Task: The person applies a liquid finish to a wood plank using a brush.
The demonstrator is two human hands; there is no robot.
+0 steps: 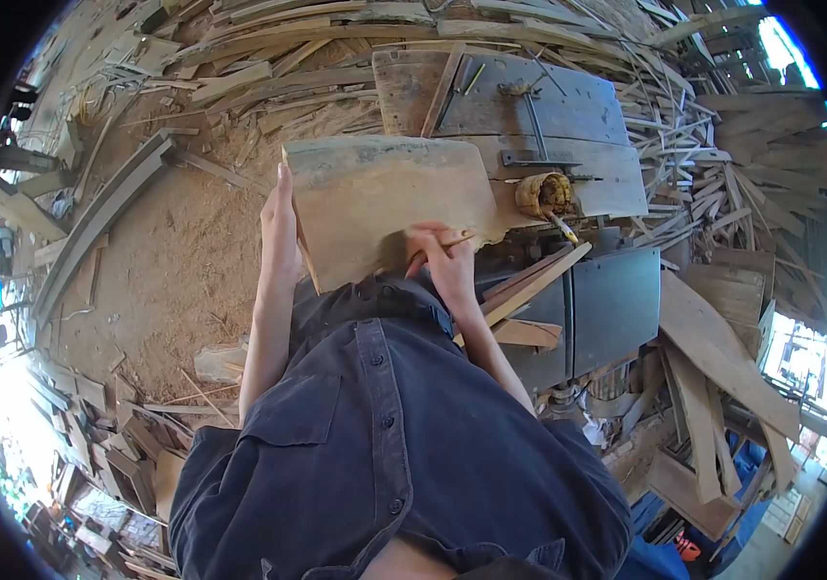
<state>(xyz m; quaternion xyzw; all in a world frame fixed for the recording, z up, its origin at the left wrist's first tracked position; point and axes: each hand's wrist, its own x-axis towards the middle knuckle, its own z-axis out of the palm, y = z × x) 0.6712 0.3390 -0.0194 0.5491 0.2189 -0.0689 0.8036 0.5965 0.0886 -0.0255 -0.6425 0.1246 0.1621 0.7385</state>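
A broad wooden board with a dark, rough far edge is held in front of my body. My left hand is closed around the board's left edge, thumb pointing up along it. Over the board's near right part, my right hand is pinched around a thin pencil, whose back end sticks out to the right. The pencil's tip is hidden by my fingers and a shadow on the wood. Just right of the board, a stained brown pot lies on its side with a yellow-tipped stick at its mouth.
Behind the board is a worn wooden worktable with a metal bar on it. A grey metal cabinet and leaning wood strips are at my right. Scrap wood lies in heaps around the sawdust-covered floor.
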